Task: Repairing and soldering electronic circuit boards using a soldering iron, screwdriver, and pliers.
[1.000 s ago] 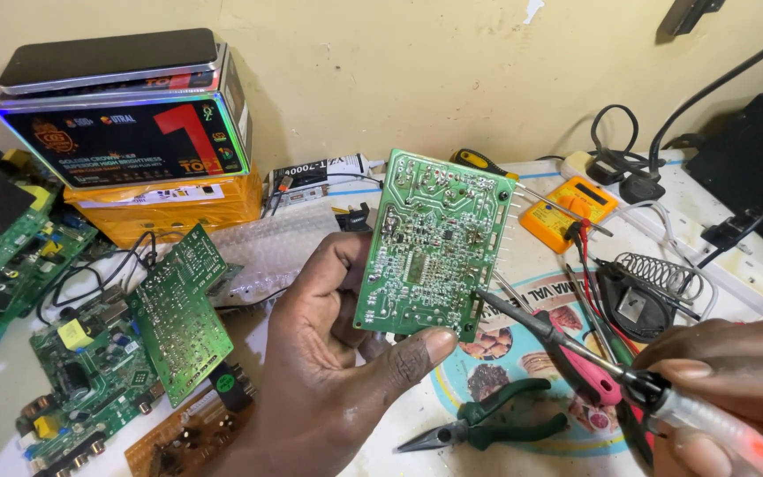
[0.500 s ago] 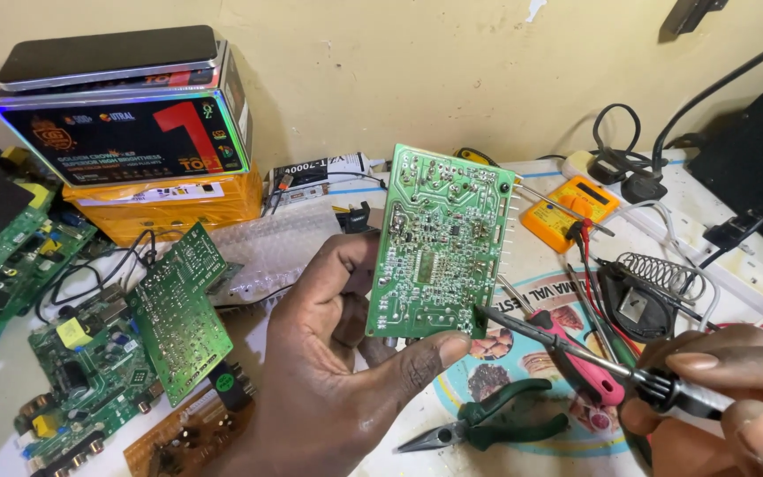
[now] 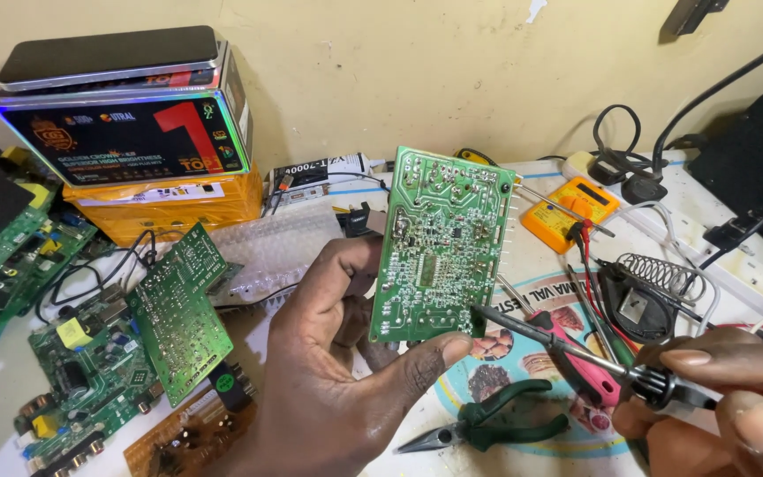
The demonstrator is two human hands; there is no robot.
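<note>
- The soldering iron [image 3: 567, 343] tip has moved in from lower right since a second ago and now touches the circuit board's [image 3: 441, 243] lower right corner.
- The left hand [image 3: 337, 353] is clamped on the board, thumb along its bottom edge, upright at centre frame.
- The right hand [image 3: 726, 389] is closed around the iron's handle, lower right.
- Judging by this, soldering work begins at that corner.

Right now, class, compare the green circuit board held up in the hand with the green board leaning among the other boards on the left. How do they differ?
The held board stands nearly upright, gripped by the left hand; the leaning board rests tilted on other boards, untouched. The right hand brings a soldering iron tip to the held board's lower edge; no tool is near the leaning board. Both are green, rectangular and show their solder side.
</note>
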